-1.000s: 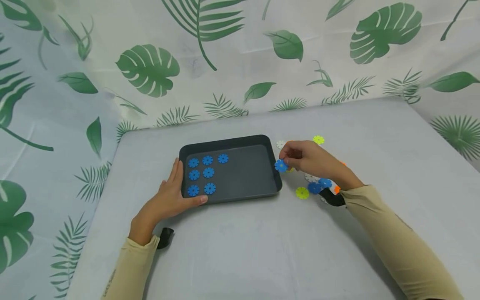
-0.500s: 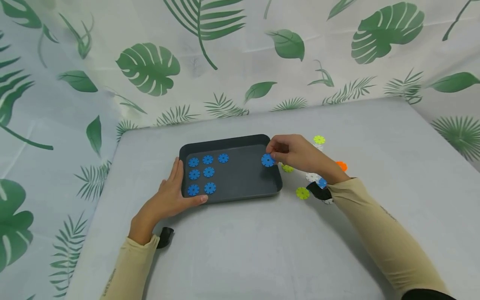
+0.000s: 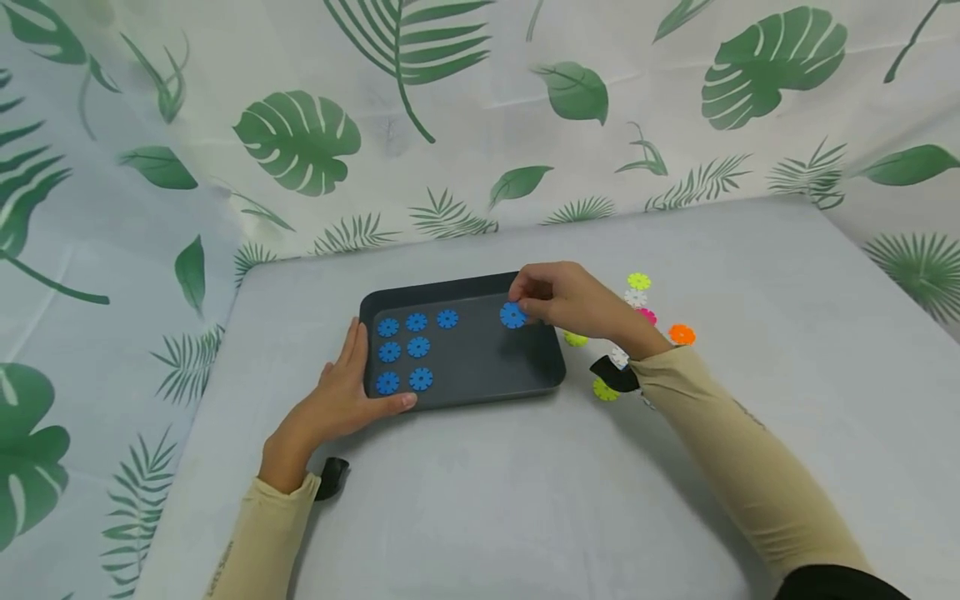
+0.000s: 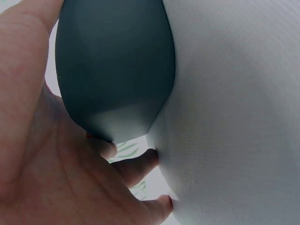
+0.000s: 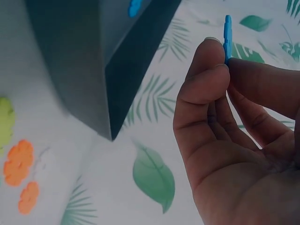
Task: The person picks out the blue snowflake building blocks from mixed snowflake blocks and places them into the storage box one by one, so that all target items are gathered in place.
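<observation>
A dark grey tray [image 3: 480, 367] bears several blue notched discs [image 3: 417, 347] in rows at its left side. At the tray's left front corner rests my left hand [image 3: 333, 396], fingers straight along the left wall and thumb at the near rim. In the left wrist view, the tray's outer wall [image 4: 115, 70] rises beside the palm. My right hand [image 3: 573, 300] pinches another blue notched disc [image 3: 513, 315] between thumb and forefinger, over the tray's right part. The right wrist view shows this disc [image 5: 228, 40] edge-on at the fingertips.
Right of the tray lie loose discs: orange [image 3: 682, 334], yellow-green [image 3: 639, 282], white [image 3: 635, 297] and pink [image 3: 647, 316]. My right forearm partly hides this group. Behind the table [image 3: 465, 508] hangs a leaf-print cloth [image 3: 450, 100].
My right hand has carried the blue disc leftward from the tray's right rim to over its inside. More of the loose discs now show. The left hand and the tray have stayed put.
</observation>
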A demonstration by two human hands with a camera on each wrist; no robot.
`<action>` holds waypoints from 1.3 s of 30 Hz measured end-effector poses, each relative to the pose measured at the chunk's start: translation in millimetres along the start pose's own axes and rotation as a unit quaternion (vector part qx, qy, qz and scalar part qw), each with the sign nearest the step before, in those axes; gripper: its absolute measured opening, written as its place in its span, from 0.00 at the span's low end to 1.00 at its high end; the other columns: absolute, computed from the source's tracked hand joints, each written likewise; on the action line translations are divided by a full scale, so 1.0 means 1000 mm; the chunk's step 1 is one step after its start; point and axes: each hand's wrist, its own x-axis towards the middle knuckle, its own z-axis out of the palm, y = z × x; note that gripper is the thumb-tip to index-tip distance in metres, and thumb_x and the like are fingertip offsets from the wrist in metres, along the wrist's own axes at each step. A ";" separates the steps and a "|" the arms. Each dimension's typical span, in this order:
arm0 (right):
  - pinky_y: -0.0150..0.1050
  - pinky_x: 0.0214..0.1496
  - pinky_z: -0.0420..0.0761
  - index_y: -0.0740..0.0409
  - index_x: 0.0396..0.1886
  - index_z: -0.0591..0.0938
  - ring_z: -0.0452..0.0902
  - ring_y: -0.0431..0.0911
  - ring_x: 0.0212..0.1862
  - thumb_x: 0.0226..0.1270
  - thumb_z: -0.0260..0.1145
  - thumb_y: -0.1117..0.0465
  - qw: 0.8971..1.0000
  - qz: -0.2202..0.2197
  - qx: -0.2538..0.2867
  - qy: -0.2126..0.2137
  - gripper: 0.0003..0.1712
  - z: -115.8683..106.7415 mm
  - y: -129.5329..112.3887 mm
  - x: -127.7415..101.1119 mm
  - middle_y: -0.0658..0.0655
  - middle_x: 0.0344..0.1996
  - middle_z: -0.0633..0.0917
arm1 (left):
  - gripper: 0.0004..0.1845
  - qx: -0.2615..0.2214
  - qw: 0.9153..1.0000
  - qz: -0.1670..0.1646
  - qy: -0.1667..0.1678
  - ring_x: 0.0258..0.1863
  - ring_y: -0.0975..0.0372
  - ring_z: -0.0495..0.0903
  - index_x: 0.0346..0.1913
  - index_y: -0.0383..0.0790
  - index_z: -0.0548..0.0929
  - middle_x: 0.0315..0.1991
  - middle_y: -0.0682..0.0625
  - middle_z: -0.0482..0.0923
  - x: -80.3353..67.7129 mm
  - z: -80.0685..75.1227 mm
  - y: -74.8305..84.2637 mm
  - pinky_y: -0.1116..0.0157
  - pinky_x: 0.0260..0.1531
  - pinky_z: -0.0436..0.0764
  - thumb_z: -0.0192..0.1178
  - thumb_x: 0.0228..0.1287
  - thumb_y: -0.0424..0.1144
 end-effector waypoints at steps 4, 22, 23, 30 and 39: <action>0.40 0.41 0.81 0.62 0.45 0.85 0.83 0.60 0.40 0.79 0.64 0.71 1.000 -0.002 0.004 -0.004 0.05 0.003 -0.003 0.007 0.55 0.37 0.87 | 0.74 0.000 1.000 0.003 0.002 0.85 0.39 0.33 0.85 0.32 0.27 0.86 0.40 0.18 0.000 0.000 0.000 0.30 0.75 0.38 0.69 0.63 0.70; 0.48 0.49 0.85 0.65 0.45 0.85 0.86 0.62 0.40 0.77 0.63 0.73 1.000 -0.022 0.002 -0.011 0.05 0.022 -0.023 0.041 0.60 0.38 0.89 | 0.75 -0.003 1.000 -0.005 -0.001 0.85 0.39 0.33 0.85 0.34 0.26 0.86 0.42 0.18 0.001 0.001 -0.002 0.30 0.76 0.38 0.69 0.63 0.71; 0.48 0.49 0.84 0.65 0.45 0.85 0.86 0.62 0.41 0.77 0.63 0.73 1.000 -0.020 0.005 -0.012 0.05 0.024 -0.024 0.042 0.61 0.38 0.88 | 0.74 -0.004 1.000 -0.005 -0.001 0.85 0.39 0.33 0.85 0.34 0.26 0.86 0.42 0.18 0.001 0.001 -0.002 0.30 0.76 0.38 0.69 0.63 0.71; 0.46 0.48 0.85 0.65 0.43 0.85 0.85 0.63 0.41 0.77 0.63 0.74 0.999 -0.019 0.025 -0.019 0.05 0.035 -0.025 0.052 0.58 0.36 0.88 | 0.74 -0.005 1.000 -0.002 -0.004 0.85 0.39 0.33 0.85 0.34 0.26 0.86 0.42 0.17 0.001 0.001 -0.002 0.29 0.75 0.38 0.68 0.64 0.71; 0.45 0.45 0.85 0.65 0.42 0.85 0.87 0.59 0.39 0.77 0.63 0.73 0.999 -0.003 0.013 -0.048 0.05 0.045 -0.019 0.066 0.58 0.36 0.88 | 0.74 -0.007 1.000 -0.003 -0.004 0.85 0.40 0.32 0.85 0.34 0.26 0.86 0.43 0.17 0.000 -0.001 -0.001 0.30 0.76 0.37 0.68 0.64 0.71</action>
